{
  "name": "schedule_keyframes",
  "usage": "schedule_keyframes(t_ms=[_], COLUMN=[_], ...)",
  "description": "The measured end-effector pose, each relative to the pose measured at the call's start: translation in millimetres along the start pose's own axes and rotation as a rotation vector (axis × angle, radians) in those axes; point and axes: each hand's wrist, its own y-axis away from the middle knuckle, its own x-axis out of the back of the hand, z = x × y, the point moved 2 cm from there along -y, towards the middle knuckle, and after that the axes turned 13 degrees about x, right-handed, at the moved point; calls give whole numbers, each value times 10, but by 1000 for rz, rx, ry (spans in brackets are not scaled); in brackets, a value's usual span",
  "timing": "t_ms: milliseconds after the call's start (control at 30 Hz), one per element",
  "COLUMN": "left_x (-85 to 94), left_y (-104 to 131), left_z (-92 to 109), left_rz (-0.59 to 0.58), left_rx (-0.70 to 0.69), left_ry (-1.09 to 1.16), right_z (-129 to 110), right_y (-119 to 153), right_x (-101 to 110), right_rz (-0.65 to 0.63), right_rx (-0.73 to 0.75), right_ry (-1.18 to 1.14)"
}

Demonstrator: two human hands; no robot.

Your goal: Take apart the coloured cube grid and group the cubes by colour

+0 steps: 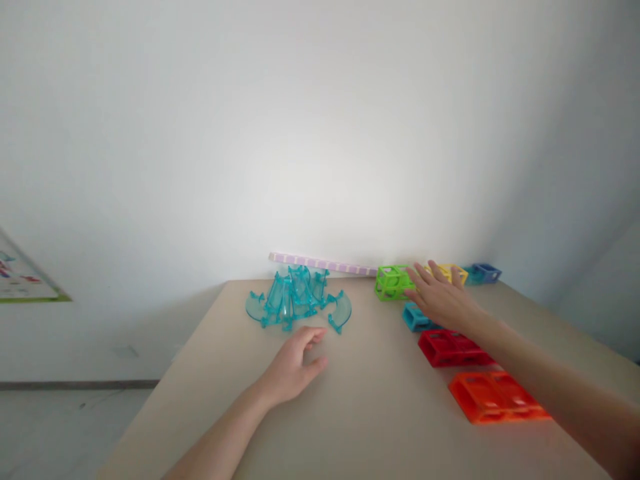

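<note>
Bare forearms reach over the surface. The left hand has its grip open, thumb and fingers apart, just beside clear teal pieces gathered near the back left corner. The right hand also has an open grip, fingers spread above blue blocks; whether it touches them cannot be told. Green blocks, yellow blocks and a dark blue block line the back edge toward the back right corner, beside a lilac strip. Red blocks and orange blocks lie toward the right edge.
</note>
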Motion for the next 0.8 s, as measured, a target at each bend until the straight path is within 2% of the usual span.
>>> schedule_keyframes(t_ms=[100,133,233,333,467,633,800], left_x=[-7,-8,-6,-2,-3,-1,-2], left_y=[-10,-14,-25,-30,-31,-22,-19], left_z=[-22,-33,-60,-62,-49,-40,-54], left_rz=[2,4,8,14,6,1,10], left_rx=[-22,-23,-19,-17,5,-3,3], left_ry=[-9,-8,-8,-11,-6,-4,-5], right_z=[-63,-78,-67,-21,21,54,62], right_y=[373,481,680,695,631,609,599], right_x=[-86,-141,-282,-343,-349,-319,-301], right_rz=[-79,-145,-235,-251,-302,-291,-301], right_rx=[-35,-13,-53,-112,-82,-153,-159], right_ry=[12,-8,-78,-112,-114,-143,-157])
